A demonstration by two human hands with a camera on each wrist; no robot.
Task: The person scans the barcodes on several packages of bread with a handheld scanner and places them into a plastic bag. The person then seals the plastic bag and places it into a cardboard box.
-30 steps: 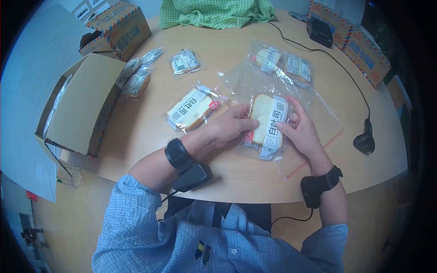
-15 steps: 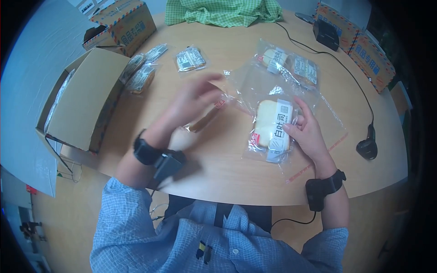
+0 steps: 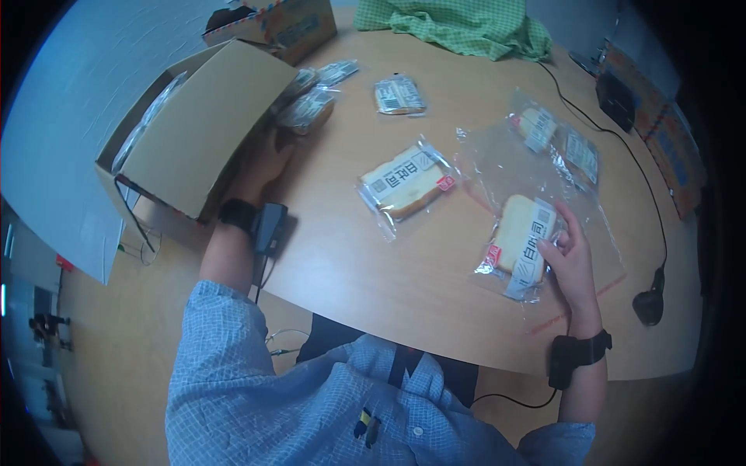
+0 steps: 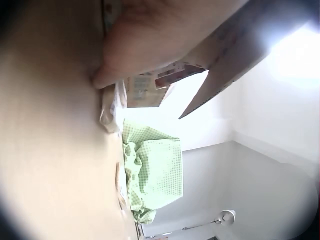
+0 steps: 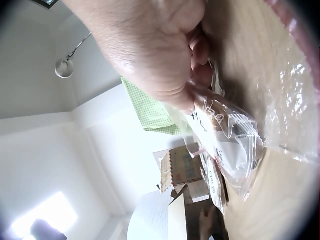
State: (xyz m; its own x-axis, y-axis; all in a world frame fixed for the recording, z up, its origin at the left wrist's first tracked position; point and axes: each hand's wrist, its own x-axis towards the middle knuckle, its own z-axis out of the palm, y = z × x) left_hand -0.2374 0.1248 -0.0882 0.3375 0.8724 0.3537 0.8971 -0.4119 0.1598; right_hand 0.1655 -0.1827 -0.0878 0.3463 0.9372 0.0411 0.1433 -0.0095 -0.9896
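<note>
My right hand (image 3: pixel 573 260) holds the right edge of a clear-wrapped pack of sliced white bread (image 3: pixel 513 233), thumb on top of its label. In the right wrist view, the wrapper (image 5: pixel 235 155) sticks out past the fingers. At the left, my left hand (image 3: pixel 260 171) reaches beside the open cardboard box (image 3: pixel 210 116), in the shadow of its raised flap. Its thumb is extended in the left wrist view, while the other fingers are mostly hidden. Between the hands a second bread pack (image 3: pixel 408 180) lies flat on the table.
Smaller wrapped packs (image 3: pixel 309 109) lie beside the box, another pack (image 3: pixel 399 95) farther back. A large clear bag (image 3: pixel 505 159) spreads near two packs at right. Behind are a green checked cloth (image 3: pixel 458 27) and a second box (image 3: pixel 299 31). A corded black device (image 3: pixel 649 303) lies far right.
My left hand has let go of the bread pack and swung left to the cardboard box. My right hand keeps its hold on the pack. The head view has turned left.
</note>
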